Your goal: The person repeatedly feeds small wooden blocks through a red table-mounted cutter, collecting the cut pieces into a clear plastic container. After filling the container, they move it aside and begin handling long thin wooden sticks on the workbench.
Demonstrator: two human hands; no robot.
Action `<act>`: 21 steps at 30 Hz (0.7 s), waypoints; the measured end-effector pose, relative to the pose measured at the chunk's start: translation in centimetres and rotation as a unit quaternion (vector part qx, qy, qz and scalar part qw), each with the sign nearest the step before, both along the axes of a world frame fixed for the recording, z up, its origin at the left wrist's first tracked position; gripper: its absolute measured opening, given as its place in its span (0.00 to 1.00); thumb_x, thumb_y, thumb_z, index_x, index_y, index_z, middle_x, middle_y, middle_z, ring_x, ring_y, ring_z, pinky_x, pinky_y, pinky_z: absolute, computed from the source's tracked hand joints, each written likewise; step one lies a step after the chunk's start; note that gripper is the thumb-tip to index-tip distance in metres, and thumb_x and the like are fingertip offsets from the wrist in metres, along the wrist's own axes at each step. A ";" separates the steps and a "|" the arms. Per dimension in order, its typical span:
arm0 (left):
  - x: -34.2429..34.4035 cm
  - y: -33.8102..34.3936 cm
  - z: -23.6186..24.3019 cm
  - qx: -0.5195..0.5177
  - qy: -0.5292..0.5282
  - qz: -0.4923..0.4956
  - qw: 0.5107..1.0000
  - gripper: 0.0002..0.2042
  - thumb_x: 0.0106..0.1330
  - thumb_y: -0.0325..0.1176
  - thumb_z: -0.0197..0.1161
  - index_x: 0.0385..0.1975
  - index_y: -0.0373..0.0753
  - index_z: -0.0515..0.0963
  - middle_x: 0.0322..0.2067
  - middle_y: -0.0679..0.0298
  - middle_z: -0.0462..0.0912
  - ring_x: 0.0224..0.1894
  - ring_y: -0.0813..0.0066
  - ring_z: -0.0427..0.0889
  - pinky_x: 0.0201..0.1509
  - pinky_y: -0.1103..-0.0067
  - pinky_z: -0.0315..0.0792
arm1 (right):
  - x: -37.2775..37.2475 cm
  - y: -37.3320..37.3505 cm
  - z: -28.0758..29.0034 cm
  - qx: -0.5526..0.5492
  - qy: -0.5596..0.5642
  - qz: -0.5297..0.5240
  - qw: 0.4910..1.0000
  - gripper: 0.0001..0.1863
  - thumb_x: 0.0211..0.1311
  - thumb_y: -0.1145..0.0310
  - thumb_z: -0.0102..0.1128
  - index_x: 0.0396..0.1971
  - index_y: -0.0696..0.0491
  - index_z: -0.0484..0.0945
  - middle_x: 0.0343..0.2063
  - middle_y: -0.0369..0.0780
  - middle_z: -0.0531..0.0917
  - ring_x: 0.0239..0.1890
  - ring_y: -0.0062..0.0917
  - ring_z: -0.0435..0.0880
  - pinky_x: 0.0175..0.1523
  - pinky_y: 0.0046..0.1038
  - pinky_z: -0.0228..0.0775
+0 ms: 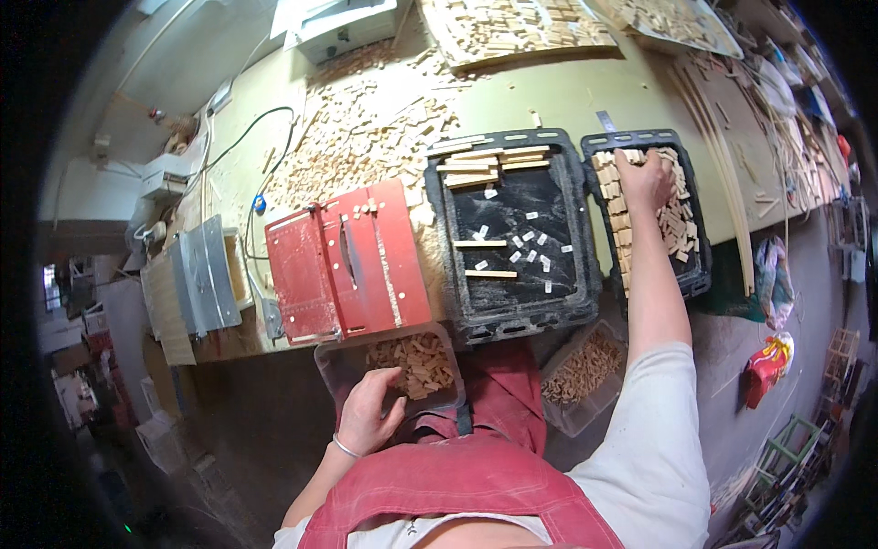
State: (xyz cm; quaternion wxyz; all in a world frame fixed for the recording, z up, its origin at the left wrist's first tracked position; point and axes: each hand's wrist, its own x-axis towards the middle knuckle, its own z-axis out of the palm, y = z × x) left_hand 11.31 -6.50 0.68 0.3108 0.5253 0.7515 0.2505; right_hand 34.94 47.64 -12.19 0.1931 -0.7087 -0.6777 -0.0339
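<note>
Pale-green workbench point(503, 102); wooden blocks point(678, 224) beneath right hand point(647, 180), grip unclear; left hand point(368, 414) loosely parted.

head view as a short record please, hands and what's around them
left hand: at the clear bin of wood pieces, thumb and fingers apart
right hand: on wood blocks in the smaller black tray; whether its grip holds one is hidden
larger black tray: left of the smaller one, with wooden strips and small pale pieces
red slotted board: left of the larger tray
scattered wood pieces: beyond the red board
</note>
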 end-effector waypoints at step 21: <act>-0.7 -3.3 -1.2 0.017 -0.033 0.031 0.999 0.26 0.64 0.26 0.71 0.63 0.33 0.74 0.49 0.48 0.82 0.51 0.50 0.85 0.56 0.64 0.80 | -21.0 -10.0 0.7 -0.033 -0.021 0.526 0.849 0.12 0.48 0.72 0.65 0.36 0.52 0.82 0.41 0.43 0.80 0.52 0.39 0.79 0.61 0.42 0.69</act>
